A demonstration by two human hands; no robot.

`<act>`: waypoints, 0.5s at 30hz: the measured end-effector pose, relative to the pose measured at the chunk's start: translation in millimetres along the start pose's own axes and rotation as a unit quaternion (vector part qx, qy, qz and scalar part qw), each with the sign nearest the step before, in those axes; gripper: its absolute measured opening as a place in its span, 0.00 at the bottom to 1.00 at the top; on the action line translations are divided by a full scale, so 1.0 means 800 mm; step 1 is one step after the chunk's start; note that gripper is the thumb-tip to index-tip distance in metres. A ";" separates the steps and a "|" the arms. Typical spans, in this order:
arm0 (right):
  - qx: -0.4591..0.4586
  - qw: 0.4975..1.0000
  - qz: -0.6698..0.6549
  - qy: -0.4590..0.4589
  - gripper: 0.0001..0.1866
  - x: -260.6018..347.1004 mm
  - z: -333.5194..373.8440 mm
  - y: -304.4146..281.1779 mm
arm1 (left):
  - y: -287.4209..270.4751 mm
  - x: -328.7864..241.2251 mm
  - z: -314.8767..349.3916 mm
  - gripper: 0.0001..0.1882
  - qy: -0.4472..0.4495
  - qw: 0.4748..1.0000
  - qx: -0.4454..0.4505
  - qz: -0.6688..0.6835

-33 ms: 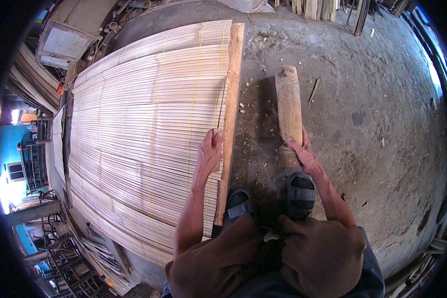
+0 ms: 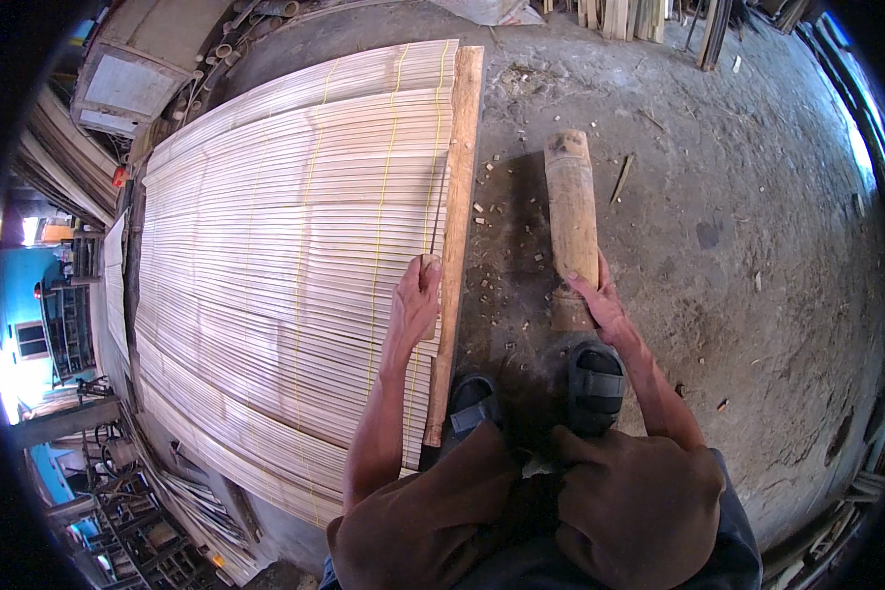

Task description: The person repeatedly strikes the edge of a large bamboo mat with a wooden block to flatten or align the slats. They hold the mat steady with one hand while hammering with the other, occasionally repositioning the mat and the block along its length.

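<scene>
A wide blind of pale slats (image 2: 246,226), bound by yellow cords, lies on my left. Over its right edge, my left hand (image 2: 417,295) is closed in a fist around the handle of a long, thin, dark blade (image 2: 434,202), probably a knife seen edge-on. The blade points away from me, along a wooden batten (image 2: 462,197) at the blind's edge. My right hand (image 2: 605,307) grips the near end of a thick bamboo piece (image 2: 572,202), thumb on top and fingers mostly hidden on its right side. The piece stretches away from me.
Small cut chips (image 2: 506,275) litter the concrete floor (image 2: 737,246) between batten and bamboo. A thin stick (image 2: 621,180) lies to the right of the bamboo. My sandalled feet (image 2: 596,385) are close below it. Wood strips (image 2: 629,20) stand at the back; more slats (image 2: 197,501) lie at lower left.
</scene>
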State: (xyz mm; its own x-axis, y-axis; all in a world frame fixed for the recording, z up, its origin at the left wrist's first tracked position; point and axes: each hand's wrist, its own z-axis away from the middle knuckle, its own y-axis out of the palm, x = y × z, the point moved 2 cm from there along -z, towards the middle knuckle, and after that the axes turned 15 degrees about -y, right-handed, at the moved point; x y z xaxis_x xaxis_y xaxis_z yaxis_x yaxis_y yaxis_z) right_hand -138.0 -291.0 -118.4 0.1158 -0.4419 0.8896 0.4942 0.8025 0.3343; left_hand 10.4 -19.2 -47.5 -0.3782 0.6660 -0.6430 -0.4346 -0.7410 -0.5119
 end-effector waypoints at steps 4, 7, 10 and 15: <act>-0.006 1.000 0.008 0.001 0.48 -0.001 -0.010 -0.001 | -0.001 -0.004 -0.009 0.19 0.006 1.000 -0.004 0.001; -0.013 1.000 0.012 0.007 0.49 0.001 -0.009 0.000 | -0.003 -0.004 -0.012 0.19 0.005 1.000 -0.006 -0.009; -0.010 1.000 0.012 0.004 0.49 0.001 -0.010 0.002 | -0.004 -0.004 -0.011 0.19 0.011 1.000 -0.008 -0.007; -0.007 1.000 0.014 -0.002 0.48 0.000 -0.010 -0.001 | -0.001 -0.008 -0.007 0.19 0.004 1.000 -0.009 -0.004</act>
State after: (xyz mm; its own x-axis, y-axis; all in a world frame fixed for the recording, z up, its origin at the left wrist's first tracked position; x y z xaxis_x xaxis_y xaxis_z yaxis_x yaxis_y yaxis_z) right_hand -131.7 -294.8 -121.3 0.1257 -0.4174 0.9000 0.5028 0.8088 0.3049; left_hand 17.9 -23.1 -46.1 -0.3684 0.6707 -0.6438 -0.4220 -0.7377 -0.5270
